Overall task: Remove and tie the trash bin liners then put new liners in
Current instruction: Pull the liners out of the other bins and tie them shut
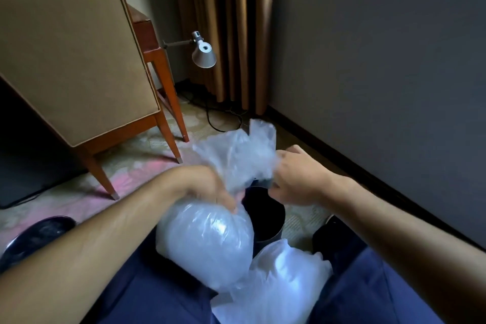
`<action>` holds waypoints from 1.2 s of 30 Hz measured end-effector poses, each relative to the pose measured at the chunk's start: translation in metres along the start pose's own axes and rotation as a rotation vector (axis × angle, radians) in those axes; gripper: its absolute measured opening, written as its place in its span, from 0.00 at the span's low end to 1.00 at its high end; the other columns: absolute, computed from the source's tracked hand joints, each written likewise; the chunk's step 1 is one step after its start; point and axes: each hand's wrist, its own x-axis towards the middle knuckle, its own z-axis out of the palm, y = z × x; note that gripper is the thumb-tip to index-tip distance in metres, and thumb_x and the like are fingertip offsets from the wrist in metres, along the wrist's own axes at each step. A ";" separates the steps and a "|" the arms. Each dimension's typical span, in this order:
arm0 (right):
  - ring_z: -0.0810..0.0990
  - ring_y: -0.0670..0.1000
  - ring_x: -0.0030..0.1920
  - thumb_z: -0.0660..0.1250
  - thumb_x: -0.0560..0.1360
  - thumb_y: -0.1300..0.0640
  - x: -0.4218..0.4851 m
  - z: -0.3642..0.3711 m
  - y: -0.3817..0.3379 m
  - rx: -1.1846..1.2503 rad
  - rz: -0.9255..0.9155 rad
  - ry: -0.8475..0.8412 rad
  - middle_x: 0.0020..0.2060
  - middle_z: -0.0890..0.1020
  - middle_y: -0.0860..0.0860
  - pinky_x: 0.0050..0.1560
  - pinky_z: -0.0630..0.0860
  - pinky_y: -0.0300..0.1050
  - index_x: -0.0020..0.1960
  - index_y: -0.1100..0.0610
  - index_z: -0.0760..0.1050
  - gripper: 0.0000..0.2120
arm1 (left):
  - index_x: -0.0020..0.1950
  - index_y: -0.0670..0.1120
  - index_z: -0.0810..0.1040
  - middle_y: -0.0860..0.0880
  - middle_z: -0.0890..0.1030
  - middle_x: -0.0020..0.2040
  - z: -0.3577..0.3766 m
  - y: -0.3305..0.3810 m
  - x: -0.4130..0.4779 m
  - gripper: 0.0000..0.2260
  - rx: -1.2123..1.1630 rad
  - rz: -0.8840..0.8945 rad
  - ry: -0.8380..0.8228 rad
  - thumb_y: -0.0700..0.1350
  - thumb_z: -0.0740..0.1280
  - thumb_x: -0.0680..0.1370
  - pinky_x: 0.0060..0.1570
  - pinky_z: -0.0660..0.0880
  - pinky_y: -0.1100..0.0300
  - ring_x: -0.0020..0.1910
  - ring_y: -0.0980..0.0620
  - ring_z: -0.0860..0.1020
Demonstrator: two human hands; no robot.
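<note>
A clear plastic liner bulges like a balloon over my lap, its loose top fanned out above. My left hand grips the liner's twisted neck. My right hand pinches the loose top from the right. Behind the bag stands a dark round trash bin on the carpet, its inside bare. A second clear liner lies crumpled between my knees.
A tan armchair with wooden legs stands at the left. A floor lamp head and cables lie near the brown curtain. A grey wall runs along the right. A dark shoe shows at lower left.
</note>
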 end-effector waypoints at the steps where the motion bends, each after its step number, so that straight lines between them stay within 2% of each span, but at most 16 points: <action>1: 0.80 0.52 0.48 0.58 0.72 0.47 -0.005 -0.001 -0.005 -0.103 0.017 0.027 0.41 0.80 0.48 0.51 0.67 0.49 0.46 0.51 0.73 0.10 | 0.46 0.52 0.78 0.52 0.79 0.44 -0.003 0.010 -0.001 0.09 0.034 0.168 0.019 0.52 0.75 0.73 0.47 0.75 0.55 0.45 0.52 0.78; 3: 0.81 0.56 0.41 0.58 0.78 0.40 -0.009 0.003 -0.010 -0.089 0.072 0.032 0.35 0.79 0.49 0.46 0.69 0.48 0.44 0.51 0.72 0.15 | 0.40 0.47 0.74 0.51 0.77 0.37 -0.006 0.029 -0.011 0.08 0.107 0.252 0.194 0.50 0.69 0.72 0.40 0.71 0.53 0.37 0.51 0.75; 5: 0.77 0.56 0.40 0.56 0.80 0.37 -0.008 0.007 -0.013 -0.001 0.141 -0.041 0.35 0.75 0.48 0.46 0.71 0.49 0.39 0.52 0.73 0.22 | 0.37 0.47 0.75 0.50 0.76 0.34 0.001 0.028 -0.008 0.13 0.328 0.170 0.483 0.56 0.62 0.72 0.45 0.70 0.52 0.38 0.49 0.74; 9: 0.67 0.53 0.57 0.60 0.79 0.35 -0.012 0.004 -0.004 0.075 0.174 -0.092 0.49 0.70 0.49 0.60 0.67 0.52 0.42 0.49 0.80 0.21 | 0.40 0.46 0.70 0.46 0.74 0.38 0.023 0.025 -0.004 0.22 0.637 0.237 0.761 0.63 0.50 0.75 0.51 0.68 0.47 0.42 0.45 0.69; 13: 0.49 0.54 0.78 0.66 0.76 0.36 -0.022 0.000 0.004 0.052 0.108 -0.034 0.76 0.62 0.46 0.76 0.48 0.58 0.48 0.45 0.87 0.17 | 0.46 0.47 0.72 0.45 0.77 0.41 0.032 0.014 0.007 0.13 0.726 0.212 0.779 0.54 0.53 0.80 0.47 0.68 0.48 0.42 0.43 0.73; 16: 0.38 0.48 0.81 0.67 0.70 0.34 -0.022 -0.002 0.007 0.153 -0.018 0.042 0.81 0.56 0.40 0.78 0.43 0.63 0.51 0.42 0.86 0.18 | 0.61 0.51 0.69 0.49 0.80 0.44 0.029 0.018 0.005 0.11 0.668 0.138 0.757 0.50 0.57 0.80 0.44 0.62 0.51 0.45 0.44 0.78; 18: 0.40 0.42 0.81 0.71 0.70 0.38 -0.021 -0.011 0.001 0.459 -0.046 0.013 0.78 0.65 0.41 0.79 0.44 0.61 0.59 0.47 0.83 0.21 | 0.73 0.55 0.62 0.48 0.82 0.44 0.023 0.022 0.004 0.21 0.654 0.144 0.758 0.49 0.59 0.79 0.43 0.63 0.53 0.45 0.43 0.80; 20: 0.54 0.40 0.80 0.73 0.75 0.50 -0.023 -0.026 -0.013 0.937 -0.131 -0.057 0.74 0.72 0.45 0.79 0.54 0.50 0.45 0.51 0.87 0.05 | 0.76 0.54 0.60 0.44 0.83 0.51 0.023 0.027 -0.002 0.24 0.599 0.186 0.702 0.51 0.56 0.79 0.45 0.69 0.55 0.49 0.40 0.81; 22: 0.81 0.47 0.59 0.66 0.75 0.60 -0.022 -0.029 -0.026 1.480 -0.148 -0.079 0.56 0.85 0.50 0.58 0.74 0.38 0.31 0.53 0.83 0.16 | 0.73 0.47 0.67 0.44 0.78 0.63 0.030 0.018 0.010 0.24 0.313 0.112 0.478 0.54 0.56 0.78 0.57 0.73 0.55 0.61 0.42 0.77; 23: 0.83 0.47 0.43 0.64 0.72 0.60 -0.019 -0.026 -0.027 1.719 -0.080 -0.088 0.42 0.85 0.51 0.45 0.75 0.37 0.30 0.56 0.81 0.13 | 0.70 0.47 0.70 0.48 0.75 0.64 0.036 0.013 0.015 0.25 0.240 0.068 0.387 0.57 0.61 0.77 0.59 0.71 0.57 0.64 0.43 0.75; 25: 0.74 0.53 0.35 0.65 0.63 0.57 -0.012 -0.023 -0.027 1.901 0.056 -0.054 0.34 0.76 0.57 0.38 0.70 0.42 0.37 0.68 0.74 0.13 | 0.59 0.51 0.75 0.52 0.76 0.52 0.045 0.004 0.028 0.21 0.204 0.052 0.336 0.62 0.65 0.72 0.55 0.73 0.57 0.58 0.45 0.79; 26: 0.72 0.53 0.34 0.64 0.62 0.59 -0.010 -0.021 -0.023 1.763 0.104 0.008 0.33 0.75 0.56 0.36 0.69 0.42 0.38 0.69 0.73 0.12 | 0.52 0.51 0.76 0.52 0.75 0.46 0.043 0.010 0.024 0.14 0.211 0.061 0.296 0.59 0.63 0.74 0.52 0.75 0.55 0.51 0.46 0.79; 28: 0.77 0.45 0.36 0.65 0.69 0.59 -0.008 -0.013 -0.005 1.044 0.167 0.107 0.34 0.80 0.46 0.40 0.71 0.37 0.37 0.60 0.77 0.05 | 0.46 0.49 0.75 0.49 0.76 0.44 0.040 0.022 0.016 0.07 0.218 0.118 0.254 0.51 0.61 0.77 0.48 0.75 0.53 0.46 0.46 0.76; 31: 0.78 0.45 0.55 0.54 0.73 0.31 -0.009 0.001 0.015 0.021 0.108 0.018 0.47 0.82 0.44 0.65 0.63 0.46 0.53 0.43 0.81 0.24 | 0.59 0.51 0.79 0.48 0.75 0.45 0.036 0.029 0.000 0.17 0.177 0.284 0.399 0.43 0.58 0.74 0.47 0.72 0.55 0.46 0.46 0.73; 33: 0.75 0.44 0.56 0.43 0.71 0.25 -0.013 0.005 0.017 -0.075 0.111 -0.049 0.44 0.80 0.42 0.71 0.58 0.52 0.53 0.42 0.82 0.35 | 0.52 0.52 0.80 0.52 0.76 0.39 0.038 0.024 -0.002 0.16 0.130 0.361 0.490 0.38 0.58 0.71 0.41 0.73 0.55 0.41 0.49 0.75; 36: 0.70 0.47 0.59 0.42 0.73 0.27 -0.020 0.006 0.010 -0.015 0.095 -0.051 0.43 0.72 0.41 0.70 0.58 0.55 0.39 0.45 0.80 0.33 | 0.42 0.58 0.74 0.54 0.80 0.40 0.036 0.022 -0.002 0.14 0.047 0.417 0.515 0.42 0.53 0.70 0.44 0.76 0.51 0.43 0.50 0.77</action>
